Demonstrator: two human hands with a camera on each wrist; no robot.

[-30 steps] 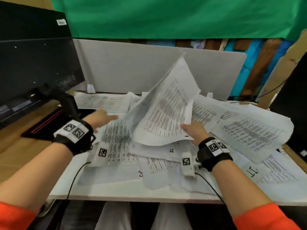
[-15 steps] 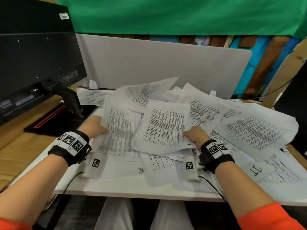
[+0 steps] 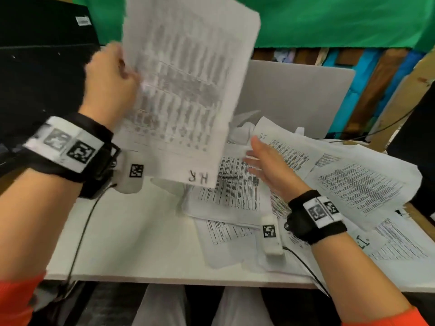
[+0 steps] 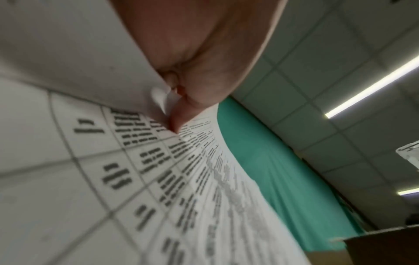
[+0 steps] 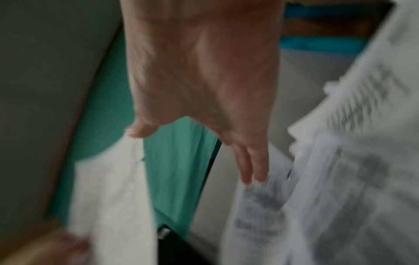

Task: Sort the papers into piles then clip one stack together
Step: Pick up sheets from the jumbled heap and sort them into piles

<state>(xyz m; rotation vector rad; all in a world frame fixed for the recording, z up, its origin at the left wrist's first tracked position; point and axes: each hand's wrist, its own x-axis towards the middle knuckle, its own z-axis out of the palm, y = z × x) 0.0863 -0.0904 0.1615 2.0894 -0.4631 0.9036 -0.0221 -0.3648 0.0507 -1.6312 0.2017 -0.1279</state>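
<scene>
My left hand (image 3: 113, 76) is raised above the desk and pinches the left edge of a printed sheet (image 3: 186, 85) marked "HR" at its lower corner. In the left wrist view the thumb (image 4: 181, 114) presses on that table-printed sheet (image 4: 136, 170). My right hand (image 3: 266, 163) hovers with straight fingers just over the loose pile of printed papers (image 3: 235, 196) spread across the right half of the desk. The right wrist view is blurred; the hand (image 5: 204, 80) holds nothing, with the fingers (image 5: 251, 166) extended near papers (image 5: 340, 179). No clip is visible.
A black monitor (image 3: 42, 74) stands at the left. A grey divider panel (image 3: 294, 97) runs along the back of the white desk (image 3: 131, 231), whose left front part is bare. More sheets (image 3: 360, 187) overlap at the right, one marked "IT". A cable (image 3: 381, 130) lies at the back right.
My left hand has lifted one sheet off the desk and raised it high. My right hand has let go of the sheet it held and now hovers open over the pile.
</scene>
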